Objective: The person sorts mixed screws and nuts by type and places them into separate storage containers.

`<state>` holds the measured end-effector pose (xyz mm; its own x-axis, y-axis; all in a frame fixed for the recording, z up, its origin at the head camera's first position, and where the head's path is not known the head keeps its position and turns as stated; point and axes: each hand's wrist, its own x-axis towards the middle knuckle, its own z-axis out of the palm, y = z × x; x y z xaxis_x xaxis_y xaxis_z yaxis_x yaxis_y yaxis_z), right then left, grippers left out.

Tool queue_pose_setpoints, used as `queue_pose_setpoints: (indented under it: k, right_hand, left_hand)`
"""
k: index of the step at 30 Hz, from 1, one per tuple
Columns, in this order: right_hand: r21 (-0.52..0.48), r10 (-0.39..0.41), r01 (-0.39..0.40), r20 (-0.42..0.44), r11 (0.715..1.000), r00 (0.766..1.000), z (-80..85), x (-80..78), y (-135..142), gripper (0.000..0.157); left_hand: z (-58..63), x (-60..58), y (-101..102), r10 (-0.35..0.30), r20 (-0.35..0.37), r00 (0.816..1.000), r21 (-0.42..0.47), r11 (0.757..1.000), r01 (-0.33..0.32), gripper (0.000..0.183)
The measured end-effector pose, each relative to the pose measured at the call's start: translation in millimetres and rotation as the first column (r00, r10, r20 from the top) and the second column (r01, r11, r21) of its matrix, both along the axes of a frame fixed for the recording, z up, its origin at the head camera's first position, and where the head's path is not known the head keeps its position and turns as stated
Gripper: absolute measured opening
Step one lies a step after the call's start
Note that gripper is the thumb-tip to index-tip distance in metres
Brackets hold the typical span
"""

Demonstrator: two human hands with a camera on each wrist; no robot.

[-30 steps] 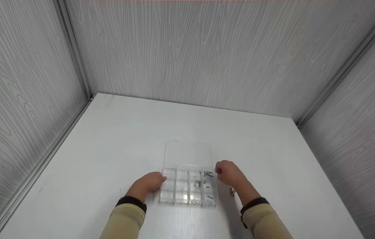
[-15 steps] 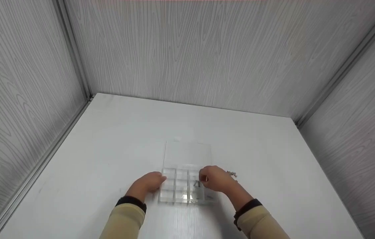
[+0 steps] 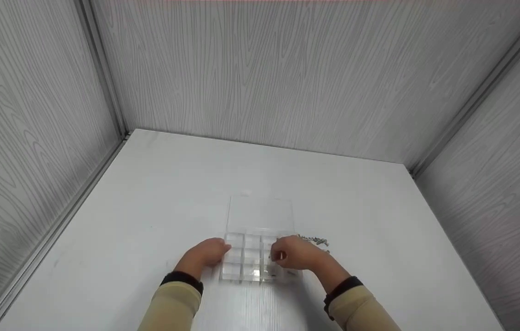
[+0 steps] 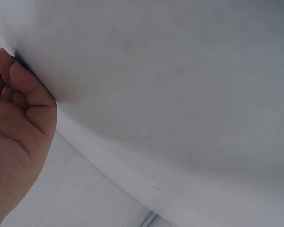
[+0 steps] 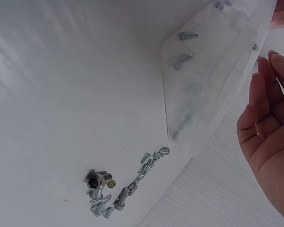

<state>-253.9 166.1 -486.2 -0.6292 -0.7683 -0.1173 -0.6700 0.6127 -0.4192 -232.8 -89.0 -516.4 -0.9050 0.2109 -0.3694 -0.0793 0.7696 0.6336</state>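
Note:
A clear plastic compartment box [image 3: 233, 272] lies on the white table with its lid [image 3: 260, 213] folded back flat. My left hand [image 3: 206, 252] grips its left edge, thumb on the rim; the left wrist view shows these fingers [image 4: 28, 85] curled. Over the box's right-hand compartments is my right hand [image 3: 299, 253], fingers bent and thumb and index fingertips together. A small metallic bit, seemingly a screw [image 5: 261, 59], shows by those fingertips in the right wrist view. Several screws show through the box wall [image 5: 164, 90]. My right hand hides part of the compartments.
Loose screws and bolts [image 5: 124, 195] lie in a curved line on the table, just right of the box; a large socket-head bolt [image 5: 95, 183] is among them. White wood-grain panels [image 3: 260, 69] enclose the table at the back and sides.
My right hand has moved left from the box's back right corner to above its right-hand compartments, uncovering the loose screws on the table. My left hand stays on the box's left edge.

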Motion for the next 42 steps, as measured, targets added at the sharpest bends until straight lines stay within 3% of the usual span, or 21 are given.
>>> queue_pose_setpoints:
  k: [6, 9, 12, 16, 19, 22, 25, 30, 36, 42]
  right_hand:
    - [-0.060, -0.101, 0.101, 0.005, 0.993, 0.995, -1.1, -8.6, 11.0, 0.008]
    - [-0.090, -0.176, 0.172, -0.036, 0.981, 0.984, -2.3, -15.0, 18.0, 0.007]
    - [-0.092, -0.287, 0.278, -0.096, 0.956, 0.953, -6.9, -21.3, 25.4, 0.007]
    - [-0.045, -0.439, 0.437, -0.139, 0.898, 0.888, -16.0, -28.4, 34.8, 0.009]
    - [0.041, -0.502, 0.513, -0.148, 0.858, 0.852, -22.2, -31.5, 40.2, 0.011]
    - [0.139, -0.528, 0.547, -0.151, 0.826, 0.836, -27.4, -32.5, 44.3, 0.009]
    - [0.198, -0.526, 0.547, -0.154, 0.813, 0.837, -31.4, -32.0, 47.2, 0.007]
    - [0.210, -0.500, 0.528, -0.175, 0.823, 0.848, -37.0, -31.3, 50.3, 0.013]
    - [0.232, -0.492, 0.525, -0.187, 0.819, 0.850, -40.4, -31.6, 51.1, 0.014]
    - [0.253, -0.492, 0.521, -0.172, 0.815, 0.853, -39.4, -33.7, 50.2, 0.011]
  left_hand:
    - [-0.8, -0.7, 0.2, 0.032, 0.023, 0.999, 0.016, 0.999, -0.032, 0.033]
    - [-2.0, -1.4, -0.6, 0.028, 0.020, 0.999, 0.010, 1.000, -0.028, 0.037]
    - [-2.1, -1.2, -0.6, 0.030, 0.022, 0.999, 0.008, 0.999, -0.031, 0.038]
    - [-2.6, 0.0, -0.3, 0.034, 0.018, 0.999, 0.017, 0.999, -0.035, 0.031]
    - [-3.3, 0.5, -0.5, 0.038, 0.016, 0.999, 0.029, 0.999, -0.038, 0.029]
    - [-3.7, 0.7, -1.0, 0.037, 0.013, 0.999, 0.033, 0.999, -0.037, 0.030]
    - [-4.9, 0.9, -1.8, 0.035, 0.012, 0.999, 0.038, 0.999, -0.036, 0.033]
    - [-5.8, 1.5, -2.3, 0.046, 0.017, 0.999, 0.048, 0.998, -0.047, 0.045]
    - [-3.9, 0.6, -0.9, 0.038, 0.004, 0.999, 0.027, 0.999, -0.038, 0.031]
    - [-4.9, 0.1, -2.8, 0.019, -0.020, 1.000, 0.027, 0.999, -0.018, 0.039]
